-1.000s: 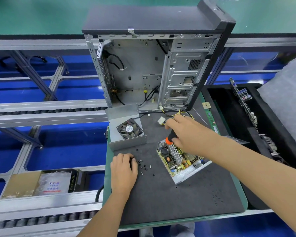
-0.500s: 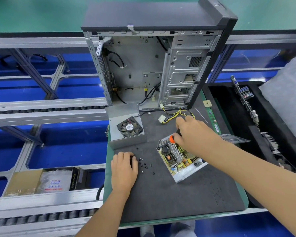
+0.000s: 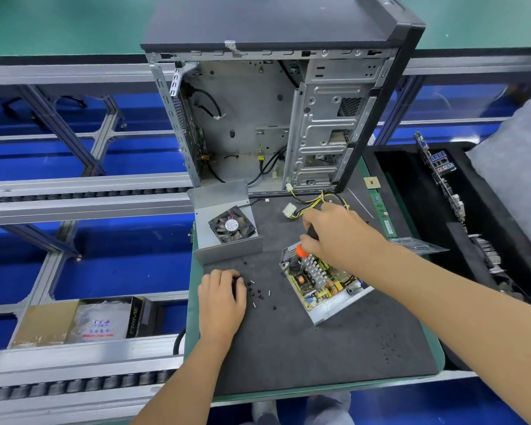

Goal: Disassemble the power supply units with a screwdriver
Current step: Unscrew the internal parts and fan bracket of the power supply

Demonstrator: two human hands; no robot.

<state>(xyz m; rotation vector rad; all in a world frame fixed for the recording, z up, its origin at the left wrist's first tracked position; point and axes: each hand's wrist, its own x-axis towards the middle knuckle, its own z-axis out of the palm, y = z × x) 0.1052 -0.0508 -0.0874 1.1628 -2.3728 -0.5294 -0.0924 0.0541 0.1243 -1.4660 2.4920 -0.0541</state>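
An opened power supply (image 3: 321, 286) lies on the dark mat (image 3: 304, 348), its circuit board and heatsink exposed in a metal tray. My right hand (image 3: 337, 234) grips a screwdriver (image 3: 302, 250) with a black and orange handle, tip down at the board's far corner. The supply's grey cover with its fan (image 3: 232, 227) rests to the left. My left hand (image 3: 223, 299) rests on the mat, fingers curled over something dark beside several loose screws (image 3: 259, 294).
An open computer case (image 3: 273, 118) stands upright at the mat's far edge, yellow and black cables (image 3: 313, 202) trailing from it. A black tray (image 3: 436, 216) with boards sits right. Conveyor rails (image 3: 83, 204) and a cardboard box (image 3: 74, 323) lie left.
The right hand with the screwdriver shifted slightly along the board's far corner. The left hand stayed put by the screws.
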